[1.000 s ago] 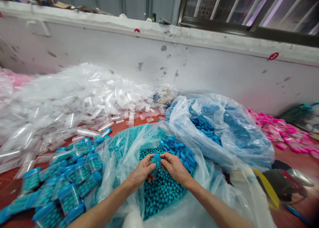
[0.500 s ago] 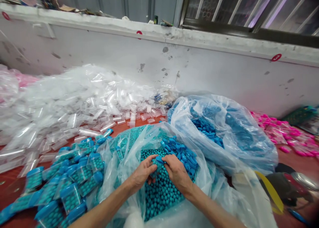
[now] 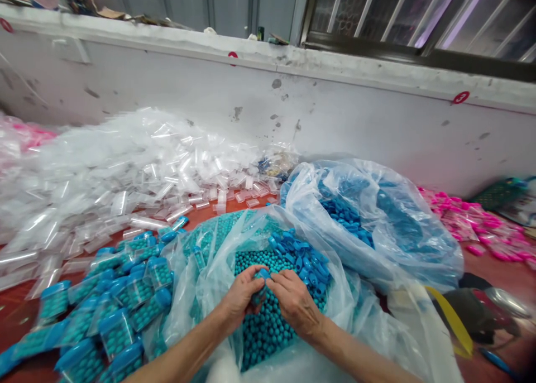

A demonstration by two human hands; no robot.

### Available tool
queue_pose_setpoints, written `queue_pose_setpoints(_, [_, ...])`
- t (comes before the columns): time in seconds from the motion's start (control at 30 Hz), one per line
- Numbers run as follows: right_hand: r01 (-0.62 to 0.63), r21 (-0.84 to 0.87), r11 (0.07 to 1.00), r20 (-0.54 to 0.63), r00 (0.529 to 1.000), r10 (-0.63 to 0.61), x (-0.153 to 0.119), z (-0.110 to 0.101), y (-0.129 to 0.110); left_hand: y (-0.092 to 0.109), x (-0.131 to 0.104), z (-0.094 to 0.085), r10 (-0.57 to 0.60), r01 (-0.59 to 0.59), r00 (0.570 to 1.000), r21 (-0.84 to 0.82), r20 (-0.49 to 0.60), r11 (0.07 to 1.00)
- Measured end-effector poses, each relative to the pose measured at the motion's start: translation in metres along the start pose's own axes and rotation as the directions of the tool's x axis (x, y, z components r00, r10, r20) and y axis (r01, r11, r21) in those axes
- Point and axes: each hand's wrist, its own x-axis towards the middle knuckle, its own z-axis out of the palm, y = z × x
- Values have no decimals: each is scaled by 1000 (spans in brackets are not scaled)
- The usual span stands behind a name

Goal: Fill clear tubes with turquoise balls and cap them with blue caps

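My left hand [image 3: 242, 293] is closed around a small clear plastic container [image 3: 257, 297], mostly hidden by its fingers. A blue cap [image 3: 263, 273] sits at the container's top, and my right hand [image 3: 296, 303] pinches it from the other side. Whether the cap is fully seated I cannot tell. Both hands are over teal beads [image 3: 266, 335] in an open clear plastic bag [image 3: 218, 293]. Loose blue caps [image 3: 312, 266] lie on the beads just beyond my right hand.
Capped containers of teal beads [image 3: 117, 333] lie heaped at left on the red table [image 3: 205, 214]. Behind them rises a pile of empty clear containers [image 3: 138, 154]. A second bag [image 3: 414, 232] holds more blue caps. Pink pieces [image 3: 477, 221] lie at far right, against the wall [image 3: 360, 126].
My right hand has shifted slightly left and lower, its fingers curling closer over the cap. The cap looks lower and less tilted between the hands. The view has moved slightly.
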Motion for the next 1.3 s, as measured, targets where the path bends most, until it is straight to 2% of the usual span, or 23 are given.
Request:
queue_pose_setpoints(0.07, [-130,132,983,-38,990,136,0,-1,1,1,0,0,62,-62,998,62,10,996])
queue_pose_setpoints(0.13, [-336,281,899,-35,932,360,4,-4,6,3,0,-3,125,-131,990,112,60,985])
queue_pose_setpoints(0.17, [-449,347,823,10,880,475,8,-7,9,4,0,-4,145,-155,986,129,88,979])
queue_pose_setpoints(0.23, [-638,454,622,191,751,632,15,-11,16,7,-1,-6,155,-174,980,164,121,971])
queue_pose_setpoints(0.27, [-701,491,517,290,691,662,19,-13,19,8,-1,-7,149,-172,980,188,129,967])
queue_pose_setpoints(0.3, [-735,516,441,359,652,668,22,-15,20,8,-1,-6,145,-171,981,216,130,961])
queue_pose_setpoints(0.33, [-739,529,417,386,647,657,24,-16,20,8,-1,-6,145,-171,982,242,123,955])
queue_pose_setpoints(0.37, [-717,529,453,375,677,634,25,-17,19,8,-1,-5,148,-172,983,263,106,949])
queue_pose_setpoints(0.43, [-625,465,627,319,779,539,24,-20,13,8,-1,-2,168,-175,985,286,52,942])
queue_pose_setpoints(0.5, [-535,364,762,335,839,429,22,-21,5,9,-2,1,187,-180,982,293,4,939])
queue_pose_setpoints(0.63, [-496,258,829,411,833,370,19,-15,-10,13,-4,4,258,-245,966,313,2,917])
queue_pose_setpoints(0.73, [-468,214,857,324,862,390,18,-6,-18,13,-3,3,344,-318,939,339,-18,885])
queue_pose_setpoints(0.87, [-421,142,896,221,896,386,16,4,-26,5,-2,3,291,-261,955,307,-58,915])
queue_pose_setpoints(1.0, [-404,63,913,217,898,382,13,7,-32,-1,-3,7,307,-248,946,382,-101,890])
queue_pose_setpoints(1.1, [-401,125,907,271,894,358,15,5,-32,7,-10,3,359,-284,932,496,-60,820])
queue_pose_setpoints(1.2, [-430,237,871,376,867,326,15,-1,-24,26,-27,-18,366,-268,931,640,-21,720])
queue_pose_setpoints(1.3, [-455,192,869,528,795,300,4,-10,-13,48,-54,-56,413,-102,899,847,-147,522])
